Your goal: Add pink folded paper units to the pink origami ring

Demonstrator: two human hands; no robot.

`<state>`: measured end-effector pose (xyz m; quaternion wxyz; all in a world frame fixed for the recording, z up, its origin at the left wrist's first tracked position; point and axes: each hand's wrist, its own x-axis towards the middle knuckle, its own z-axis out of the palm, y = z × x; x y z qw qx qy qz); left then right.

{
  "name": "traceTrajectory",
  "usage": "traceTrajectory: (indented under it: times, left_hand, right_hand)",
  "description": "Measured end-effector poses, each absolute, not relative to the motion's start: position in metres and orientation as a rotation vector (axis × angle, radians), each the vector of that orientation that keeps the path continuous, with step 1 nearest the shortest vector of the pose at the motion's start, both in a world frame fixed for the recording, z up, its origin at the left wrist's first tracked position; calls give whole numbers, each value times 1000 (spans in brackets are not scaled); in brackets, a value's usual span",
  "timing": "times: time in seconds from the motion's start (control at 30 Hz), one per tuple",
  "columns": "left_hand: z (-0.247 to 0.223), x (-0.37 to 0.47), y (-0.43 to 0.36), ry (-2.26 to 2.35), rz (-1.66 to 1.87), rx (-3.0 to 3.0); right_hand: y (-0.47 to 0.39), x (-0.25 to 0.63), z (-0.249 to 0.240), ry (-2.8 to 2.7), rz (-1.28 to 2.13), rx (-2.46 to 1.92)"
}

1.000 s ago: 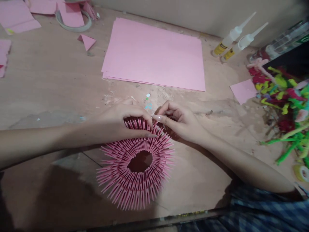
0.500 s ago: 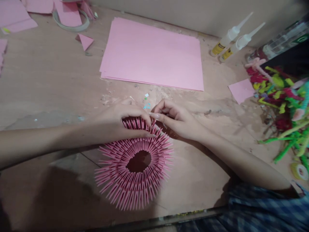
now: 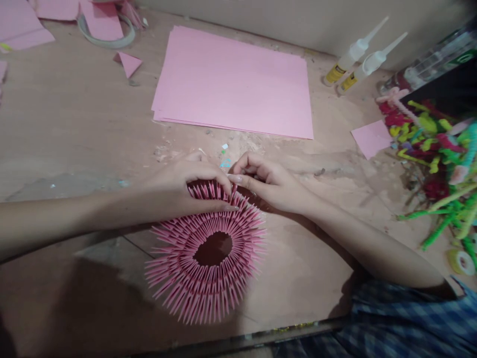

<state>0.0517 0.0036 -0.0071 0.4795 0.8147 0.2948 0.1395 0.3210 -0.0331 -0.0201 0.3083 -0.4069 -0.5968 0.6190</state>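
Note:
A pink ring of folded paper pieces (image 3: 208,293), built in several spiky rows around an open centre, lies on the table below my hands. My left hand (image 3: 190,184) reaches over its far side, with thumb and fingers closed on the folded pieces at the outer edge. My right hand (image 3: 268,181) is just to the right, its thumb and forefinger pinched together at the ring's far rim, near the left fingertips. A small pink piece shows close to the right fingertips, but what they pinch is mostly hidden.
Beyond my hands lies a stack of pink paper sheets (image 3: 234,82). Two glue bottles (image 3: 343,69) stand at the back right. Colourful pipe cleaners (image 3: 439,149) are heaped at right, above a tape roll (image 3: 461,262). A tape ring (image 3: 106,42) and pink scraps lie far left.
The whole view has shifted very slightly. Both hands keep nearly the same pose at the ring's far edge.

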Motion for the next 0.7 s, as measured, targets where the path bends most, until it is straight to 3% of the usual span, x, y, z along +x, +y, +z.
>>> traceTrajectory:
  times: [0.7]
  left_hand:
    - [-16,46,3,669,345,2017]
  right_hand:
    - [-29,324,-23,-1691,1633,-981]
